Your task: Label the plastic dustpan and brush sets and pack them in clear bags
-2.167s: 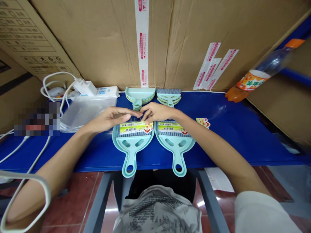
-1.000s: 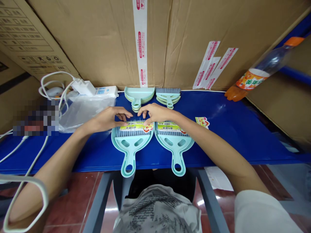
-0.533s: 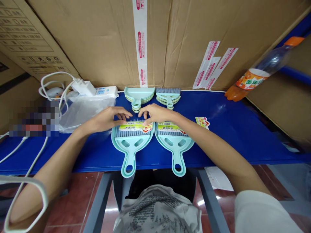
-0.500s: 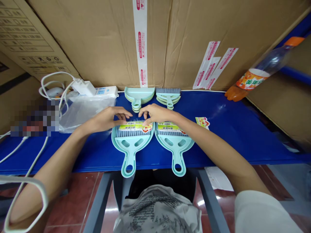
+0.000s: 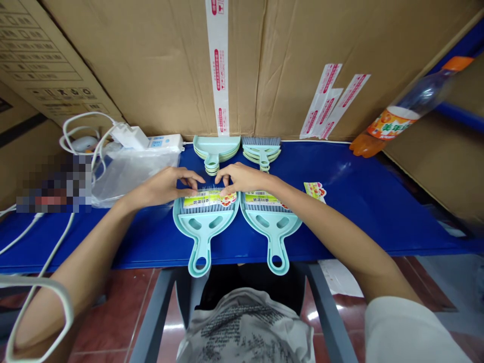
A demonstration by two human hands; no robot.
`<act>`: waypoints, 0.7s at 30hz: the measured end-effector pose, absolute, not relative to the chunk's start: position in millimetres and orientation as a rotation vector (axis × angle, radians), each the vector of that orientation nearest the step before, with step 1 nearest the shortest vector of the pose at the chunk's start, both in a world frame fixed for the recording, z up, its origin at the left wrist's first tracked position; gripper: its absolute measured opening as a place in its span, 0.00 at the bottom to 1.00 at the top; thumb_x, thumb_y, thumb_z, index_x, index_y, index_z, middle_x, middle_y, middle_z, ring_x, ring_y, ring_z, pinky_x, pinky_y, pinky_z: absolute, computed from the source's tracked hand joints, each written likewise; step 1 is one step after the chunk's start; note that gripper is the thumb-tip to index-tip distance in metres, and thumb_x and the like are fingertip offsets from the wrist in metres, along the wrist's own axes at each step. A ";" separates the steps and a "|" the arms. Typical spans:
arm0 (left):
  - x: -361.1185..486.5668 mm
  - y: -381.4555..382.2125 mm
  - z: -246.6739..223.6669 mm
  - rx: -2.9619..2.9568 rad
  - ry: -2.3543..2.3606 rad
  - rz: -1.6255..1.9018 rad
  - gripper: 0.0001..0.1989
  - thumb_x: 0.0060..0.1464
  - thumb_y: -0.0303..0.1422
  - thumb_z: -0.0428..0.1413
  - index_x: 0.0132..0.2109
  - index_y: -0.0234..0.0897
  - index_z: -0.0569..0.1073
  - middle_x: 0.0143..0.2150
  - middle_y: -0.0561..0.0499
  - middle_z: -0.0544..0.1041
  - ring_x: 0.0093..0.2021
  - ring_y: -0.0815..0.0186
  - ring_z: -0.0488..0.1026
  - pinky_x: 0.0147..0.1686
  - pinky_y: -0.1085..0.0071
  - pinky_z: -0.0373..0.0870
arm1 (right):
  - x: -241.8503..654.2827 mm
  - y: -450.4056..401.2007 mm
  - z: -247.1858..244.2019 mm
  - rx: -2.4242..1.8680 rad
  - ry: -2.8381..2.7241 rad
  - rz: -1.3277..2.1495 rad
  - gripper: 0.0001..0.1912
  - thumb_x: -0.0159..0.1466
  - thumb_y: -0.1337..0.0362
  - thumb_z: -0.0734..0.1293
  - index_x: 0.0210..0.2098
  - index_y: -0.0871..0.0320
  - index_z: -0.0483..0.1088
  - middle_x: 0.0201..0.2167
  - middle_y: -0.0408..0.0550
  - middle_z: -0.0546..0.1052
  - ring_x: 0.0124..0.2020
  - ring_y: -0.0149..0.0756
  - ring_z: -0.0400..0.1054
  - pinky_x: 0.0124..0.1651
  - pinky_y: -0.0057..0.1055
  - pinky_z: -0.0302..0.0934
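A mint-green dustpan [image 5: 180, 216] lies face up near the table's front edge, with a matching brush [image 5: 207, 219] nested in it. Across the grey bristles sits a printed yellow-green label card [image 5: 204, 199]. My left hand [image 5: 172, 182] is at the card's upper left, thumb at its edge and fingers curved but apart. From the upper right, my right hand [image 5: 242, 177] reaches over; its thumb rests at the card's right end, with the fingers bent and apart. A second dustpan-and-brush set [image 5: 274, 224] with a similar card lies alongside, partly under my right forearm.
Behind the hands stand a stack of dustpans [image 5: 217, 146] and a stack of brushes [image 5: 261, 150]. Another label card [image 5: 314, 190] lies to the right. Clear plastic bags [image 5: 132, 174], a power strip [image 5: 166, 142] and white cables are at left; an orange drink bottle [image 5: 397, 121] is at right.
Both hands stay nearly in place over the left set. The label card has shifted very slightly toward me under the thumbs.
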State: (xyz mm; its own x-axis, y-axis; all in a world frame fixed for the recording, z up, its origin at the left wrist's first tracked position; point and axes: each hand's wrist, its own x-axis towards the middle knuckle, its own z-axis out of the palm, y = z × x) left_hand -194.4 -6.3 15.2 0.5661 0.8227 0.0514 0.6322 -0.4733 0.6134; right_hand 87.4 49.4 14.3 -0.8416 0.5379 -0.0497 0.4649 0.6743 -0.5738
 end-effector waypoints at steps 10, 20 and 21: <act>-193.7 -6.7 14.0 2.251 1.173 0.426 0.19 0.60 0.47 0.64 0.53 0.42 0.84 0.40 0.48 0.87 0.41 0.58 0.84 0.45 0.64 0.79 | 87.6 48.9 17.9 -0.835 -2.781 0.896 0.24 0.63 0.58 0.81 0.54 0.63 0.81 0.39 0.49 0.83 0.36 0.36 0.74 0.41 0.32 0.60; -190.1 -7.8 17.8 2.289 1.180 0.383 0.22 0.61 0.48 0.63 0.55 0.40 0.83 0.41 0.47 0.87 0.41 0.57 0.83 0.47 0.62 0.78 | 87.3 51.0 17.4 -0.851 -2.797 0.932 0.28 0.62 0.55 0.82 0.57 0.61 0.80 0.40 0.48 0.83 0.36 0.36 0.73 0.40 0.31 0.60; -189.8 -7.9 17.5 2.291 1.185 0.388 0.22 0.61 0.48 0.63 0.55 0.40 0.84 0.41 0.46 0.86 0.41 0.57 0.83 0.47 0.62 0.78 | 87.5 50.7 18.1 -0.853 -2.801 0.931 0.29 0.61 0.54 0.82 0.57 0.61 0.80 0.41 0.48 0.83 0.36 0.36 0.73 0.40 0.31 0.60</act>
State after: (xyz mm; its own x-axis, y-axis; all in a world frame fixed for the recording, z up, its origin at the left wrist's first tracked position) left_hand -189.8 -7.9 17.5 0.5748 0.8182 0.0119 0.6671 -0.4769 0.5723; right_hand 87.5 50.7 18.1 -0.8436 0.5267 -0.1045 0.4845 0.6627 -0.5711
